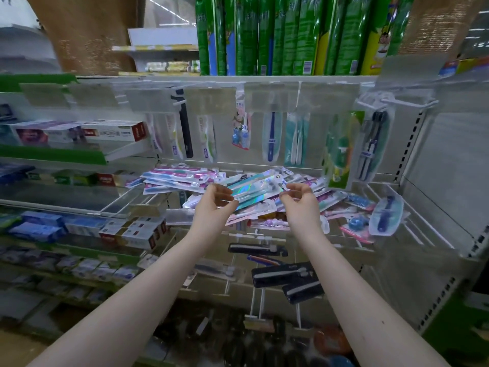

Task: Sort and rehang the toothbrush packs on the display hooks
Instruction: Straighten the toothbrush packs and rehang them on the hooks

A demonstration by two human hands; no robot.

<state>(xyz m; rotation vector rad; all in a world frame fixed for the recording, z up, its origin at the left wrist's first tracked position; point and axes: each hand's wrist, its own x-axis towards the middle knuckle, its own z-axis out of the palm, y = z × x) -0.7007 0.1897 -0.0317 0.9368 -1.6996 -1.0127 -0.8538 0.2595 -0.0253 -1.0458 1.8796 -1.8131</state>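
Observation:
A teal toothbrush pack with a shiny holographic stripe (254, 190) is held level over a loose heap of toothbrush packs (180, 178) lying on the hook bars. My left hand (215, 205) grips its left end, thumb under and fingers curled over. My right hand (300, 200) pinches its right end. Above, more packs hang on the upper row of display hooks: a dark blue one (271, 136), a teal-white one (296, 139), a green one (340, 149) and a black pair (370, 144).
Toothpaste boxes (79, 132) fill the shelves at left. Tall green packs (277, 35) stand on the top shelf. Black packs (288, 276) hang on lower hooks below my arms. A blue pack in a clear blister (385, 215) lies at right, near the perforated side panel (449, 181).

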